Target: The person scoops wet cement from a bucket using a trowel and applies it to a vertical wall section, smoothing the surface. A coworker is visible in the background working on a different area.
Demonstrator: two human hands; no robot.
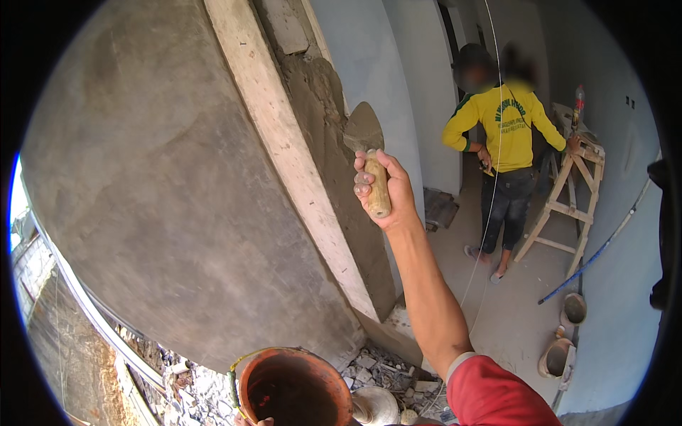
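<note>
My right hand grips the wooden handle of a pointed trowel, whose blade is against a strip of rough grey mortar on the wall edge. A pale wooden board runs along that strip, beside a smooth grey plastered wall. At the bottom, my left hand holds an orange bucket with dark, shadowed contents; only its fingertips show.
A co-worker in a yellow shirt stands in the corridor beside a wooden trestle with a bottle. A pale hose, two buckets and hanging strings are at the right. Rubble lies below the wall.
</note>
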